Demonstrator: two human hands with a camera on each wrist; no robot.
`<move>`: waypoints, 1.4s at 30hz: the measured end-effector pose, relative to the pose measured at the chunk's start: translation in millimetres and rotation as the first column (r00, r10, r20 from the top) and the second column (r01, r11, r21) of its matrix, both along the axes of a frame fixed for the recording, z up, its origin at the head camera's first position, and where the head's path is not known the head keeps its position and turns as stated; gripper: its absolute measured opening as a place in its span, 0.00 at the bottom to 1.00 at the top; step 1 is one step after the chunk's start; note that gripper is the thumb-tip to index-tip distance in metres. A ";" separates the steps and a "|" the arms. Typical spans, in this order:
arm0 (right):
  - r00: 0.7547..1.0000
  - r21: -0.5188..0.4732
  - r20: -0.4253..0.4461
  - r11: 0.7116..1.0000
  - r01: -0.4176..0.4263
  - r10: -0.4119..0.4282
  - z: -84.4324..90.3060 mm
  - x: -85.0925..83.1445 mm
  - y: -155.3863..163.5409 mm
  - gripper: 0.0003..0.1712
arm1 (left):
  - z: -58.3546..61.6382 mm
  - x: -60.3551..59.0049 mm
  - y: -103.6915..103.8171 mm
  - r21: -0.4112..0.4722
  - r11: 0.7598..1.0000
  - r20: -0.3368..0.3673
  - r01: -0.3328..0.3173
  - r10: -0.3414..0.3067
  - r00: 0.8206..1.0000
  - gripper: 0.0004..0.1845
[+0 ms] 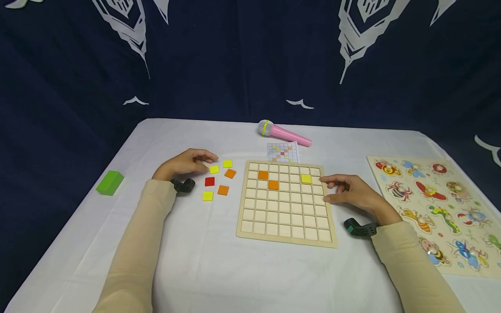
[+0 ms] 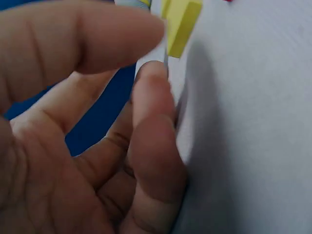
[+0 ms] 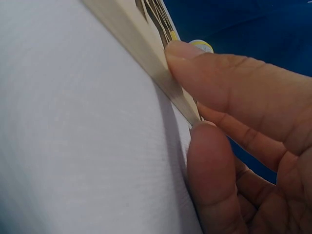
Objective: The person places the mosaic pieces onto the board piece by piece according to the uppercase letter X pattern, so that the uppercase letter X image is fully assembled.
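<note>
The person sits at a table covered with a white cloth [image 1: 235,269], both forearms in cream sleeves. The left hand [image 1: 185,164] lies on the cloth to the left of a wooden grid board [image 1: 287,237]; its fingers are loosely curled and its fingertips reach a yellow tile [image 1: 214,169]. In the left wrist view the thumb and a fingertip sit right at the edge of that yellow tile [image 2: 181,24], touching or nearly so, but I cannot tell whether they have it pinched.

Around that tile lie other loose tiles: another yellow one [image 1: 227,164] just beyond it, an orange one [image 1: 230,173] to its right, a red one [image 1: 209,181], a second orange [image 1: 223,190] and a third yellow [image 1: 208,196] nearer the person.

The right hand [image 1: 354,193] rests at the right edge of the board, fingers relaxed; the right wrist view shows its thumb and a fingertip [image 3: 207,146] against the board's rim [image 3: 146,53], gripping nothing else.

On the board two orange tiles [image 1: 268,180] sit in cells at the far left, and one yellow tile [image 1: 306,178] lies at the far right.

Beyond the board lie a pattern card [image 1: 282,152] and a pink toy microphone [image 1: 283,134]. A green block [image 1: 110,182] sits far left, and an insect puzzle board [image 1: 438,208] lies at the right.
</note>
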State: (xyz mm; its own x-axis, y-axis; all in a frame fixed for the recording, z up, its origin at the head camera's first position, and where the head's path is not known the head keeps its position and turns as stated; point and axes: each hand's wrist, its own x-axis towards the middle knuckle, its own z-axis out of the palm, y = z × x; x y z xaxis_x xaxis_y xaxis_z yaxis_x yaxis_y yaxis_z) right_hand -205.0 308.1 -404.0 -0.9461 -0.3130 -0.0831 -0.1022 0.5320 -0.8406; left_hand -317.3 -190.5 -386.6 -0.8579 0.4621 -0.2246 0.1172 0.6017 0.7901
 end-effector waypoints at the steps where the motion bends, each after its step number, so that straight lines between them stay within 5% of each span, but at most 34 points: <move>1: 1.000 0.000 -0.001 1.000 -0.001 0.001 0.1 -0.1 -0.1 0.36 | -0.9 -0.4 -0.2 -0.011 1.000 -0.006 0.020 -0.020 1.000 0.26; 6: 1.000 0.006 -0.002 1.000 0.004 -0.004 0.5 -0.4 -0.4 0.36 | -2.5 0.0 1.2 -0.072 0.995 -0.027 0.063 -0.065 0.997 0.26; 16: 1.000 0.002 0.001 1.000 0.008 -0.008 -2.3 -1.4 -1.5 0.36 | -2.0 3.0 4.2 -0.177 0.984 -0.061 -0.025 0.014 0.998 0.23; 34: 1.000 -0.009 -0.011 1.000 0.007 -0.007 -3.4 -1.2 -2.3 0.36 | -4.8 2.0 -2.3 -0.083 0.992 -0.126 -0.098 0.088 0.988 0.19; 42: 1.000 0.000 -0.010 1.000 0.012 -0.012 -0.9 -0.2 -1.3 0.36 | -4.0 0.2 -2.8 -0.022 0.992 -0.103 -0.121 0.118 0.988 0.19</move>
State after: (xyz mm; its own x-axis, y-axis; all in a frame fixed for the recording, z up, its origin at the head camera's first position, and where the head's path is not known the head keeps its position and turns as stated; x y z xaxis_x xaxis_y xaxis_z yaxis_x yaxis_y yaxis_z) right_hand -205.2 306.8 -404.8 -0.9507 -0.3012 -0.0734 -0.1042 0.5332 -0.8395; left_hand -317.2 -193.4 -390.6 -0.9255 0.3497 -0.1456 0.1215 0.6383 0.7602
